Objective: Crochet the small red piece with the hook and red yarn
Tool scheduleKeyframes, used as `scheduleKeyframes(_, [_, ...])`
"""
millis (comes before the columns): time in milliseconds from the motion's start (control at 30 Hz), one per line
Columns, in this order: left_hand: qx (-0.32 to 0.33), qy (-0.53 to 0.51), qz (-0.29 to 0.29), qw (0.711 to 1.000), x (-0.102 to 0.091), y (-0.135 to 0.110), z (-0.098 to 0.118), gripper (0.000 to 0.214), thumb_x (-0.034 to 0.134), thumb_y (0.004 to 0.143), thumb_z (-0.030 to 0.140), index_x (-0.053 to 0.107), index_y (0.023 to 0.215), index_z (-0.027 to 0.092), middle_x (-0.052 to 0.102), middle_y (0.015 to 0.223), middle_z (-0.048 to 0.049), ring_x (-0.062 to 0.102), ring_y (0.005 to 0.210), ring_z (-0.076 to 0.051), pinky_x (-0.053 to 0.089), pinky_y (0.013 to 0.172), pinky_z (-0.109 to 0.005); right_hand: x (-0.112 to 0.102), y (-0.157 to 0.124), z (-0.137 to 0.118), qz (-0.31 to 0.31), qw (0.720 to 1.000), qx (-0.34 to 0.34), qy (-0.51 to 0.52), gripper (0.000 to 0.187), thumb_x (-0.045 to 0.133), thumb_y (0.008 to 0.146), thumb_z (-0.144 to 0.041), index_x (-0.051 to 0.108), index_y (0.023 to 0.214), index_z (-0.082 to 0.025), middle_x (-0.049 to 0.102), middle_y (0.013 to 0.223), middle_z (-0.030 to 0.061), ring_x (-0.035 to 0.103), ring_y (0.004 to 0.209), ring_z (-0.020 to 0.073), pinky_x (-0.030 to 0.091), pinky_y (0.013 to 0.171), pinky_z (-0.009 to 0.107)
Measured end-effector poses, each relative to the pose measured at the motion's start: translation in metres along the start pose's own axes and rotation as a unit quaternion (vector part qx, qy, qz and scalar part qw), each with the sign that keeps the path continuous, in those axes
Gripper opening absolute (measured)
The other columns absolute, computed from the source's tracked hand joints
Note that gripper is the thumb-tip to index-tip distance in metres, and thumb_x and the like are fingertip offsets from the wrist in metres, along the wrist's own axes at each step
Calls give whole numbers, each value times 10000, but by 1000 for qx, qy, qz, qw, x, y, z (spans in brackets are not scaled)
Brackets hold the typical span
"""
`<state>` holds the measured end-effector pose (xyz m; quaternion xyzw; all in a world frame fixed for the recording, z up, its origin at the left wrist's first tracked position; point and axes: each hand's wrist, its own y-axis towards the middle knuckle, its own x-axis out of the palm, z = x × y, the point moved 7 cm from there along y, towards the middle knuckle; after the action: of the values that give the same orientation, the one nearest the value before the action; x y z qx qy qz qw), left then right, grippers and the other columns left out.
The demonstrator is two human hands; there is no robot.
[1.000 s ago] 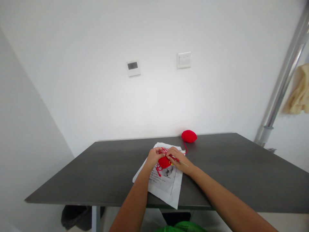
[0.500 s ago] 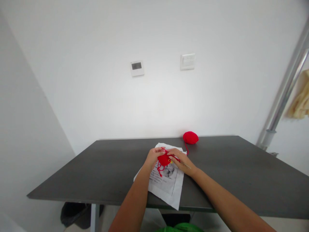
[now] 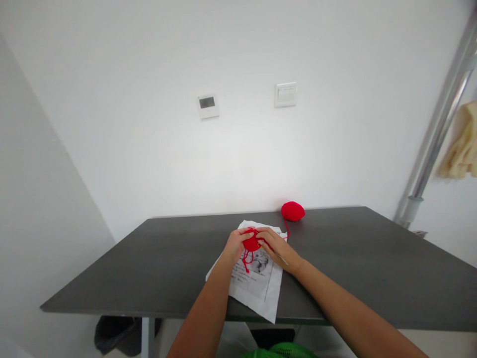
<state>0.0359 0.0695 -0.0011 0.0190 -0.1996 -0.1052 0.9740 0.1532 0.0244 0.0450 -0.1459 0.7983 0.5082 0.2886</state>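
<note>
My left hand (image 3: 235, 244) pinches the left edge of a small red crochet piece (image 3: 252, 243), whose loose yarn tail (image 3: 246, 263) dangles below. On the other side, my right hand (image 3: 275, 246) grips a thin crochet hook (image 3: 283, 260); its pale end sticks out near the wrist and its tip is hidden at the work. A bit of yellow shows by the right fingertips, too small to make out well. Working yarn runs from the right hand to a red yarn ball (image 3: 293, 211) at the table's back edge.
Under my hands lies a creased printed sheet (image 3: 257, 293) on the dark table (image 3: 179, 263). A white wall with a thermostat (image 3: 207, 106) and a light switch (image 3: 285, 95) rises behind. Below the table at left stands a black bin (image 3: 119, 333); a metal pipe (image 3: 439, 134) runs at right.
My right hand has shifted slightly left, closer to my left hand, and the hook and the yellow bit show less. The view has tilted a little.
</note>
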Motion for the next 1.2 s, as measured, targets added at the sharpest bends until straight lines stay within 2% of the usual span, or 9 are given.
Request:
scheduleKeyframes(233, [42, 152, 87, 984, -14, 7, 1, 360, 698, 548, 158, 663, 903, 112, 682, 770, -57, 612, 762, -187, 453, 761, -315, 6, -1, 1, -39, 999, -3, -11, 191, 379, 901, -197, 521, 1029, -205, 555, 1083, 103, 518, 1033, 203, 448, 902, 388])
scheduleKeyframes(433, [123, 308, 127, 935, -14, 5, 16, 221, 615, 581, 76, 683, 783, 137, 668, 792, -52, 593, 835, -195, 436, 803, -311, 8, -1, 1, -61, 998, -7, -29, 187, 397, 895, -189, 535, 1021, -190, 576, 1072, 109, 525, 1032, 201, 449, 904, 375])
scheduleKeyframes(533, [136, 324, 121, 928, -12, 4, 18, 229, 583, 592, 48, 685, 777, 138, 664, 849, -65, 587, 870, -194, 430, 824, -308, 9, -1, 0, -64, 997, -10, -30, 188, 402, 893, -189, 543, 1018, -190, 585, 1071, 110, 530, 1033, 202, 452, 901, 381])
scheduleKeyframes(733, [144, 319, 126, 928, -15, 4, 16, 300, 576, 604, 49, 681, 868, 145, 664, 828, -55, 584, 880, -194, 429, 833, -311, 6, 0, -2, -53, 998, -7, -32, 201, 418, 888, -201, 557, 1033, -192, 603, 1063, 117, 542, 1029, 209, 459, 892, 389])
scheduleKeyframes(933, [151, 347, 126, 917, -14, 3, 18, 273, 579, 612, 59, 685, 845, 156, 665, 815, -53, 587, 860, -193, 428, 835, -328, 0, 1, 1, -23, 1000, -4, -17, 213, 425, 888, -225, 584, 1030, -211, 635, 1017, 97, 563, 987, 206, 472, 862, 389])
scheduleKeyframes(1067, [157, 375, 155, 900, -15, 0, 26, 286, 597, 597, 50, 684, 845, 163, 660, 820, -44, 586, 803, -176, 435, 807, -318, -2, 0, 11, 4, 998, 57, 38, 205, 460, 874, -269, 629, 976, -211, 665, 966, 81, 593, 936, 201, 474, 854, 378])
scheduleKeyframes(1133, [156, 389, 157, 894, -14, -1, 29, 276, 596, 599, 48, 686, 832, 164, 655, 800, -39, 582, 779, -170, 437, 791, -310, -2, -2, 23, 29, 987, 127, 92, 218, 486, 858, -319, 659, 918, -202, 681, 926, 74, 614, 898, 206, 479, 841, 376])
scheduleKeyframes(1200, [156, 398, 148, 892, -13, -2, 30, 275, 591, 603, 45, 689, 828, 167, 650, 777, -35, 580, 766, -167, 439, 780, -303, -1, -5, 38, 53, 964, 208, 160, 274, 507, 833, -393, 681, 858, -183, 694, 865, 71, 634, 840, 213, 496, 806, 371])
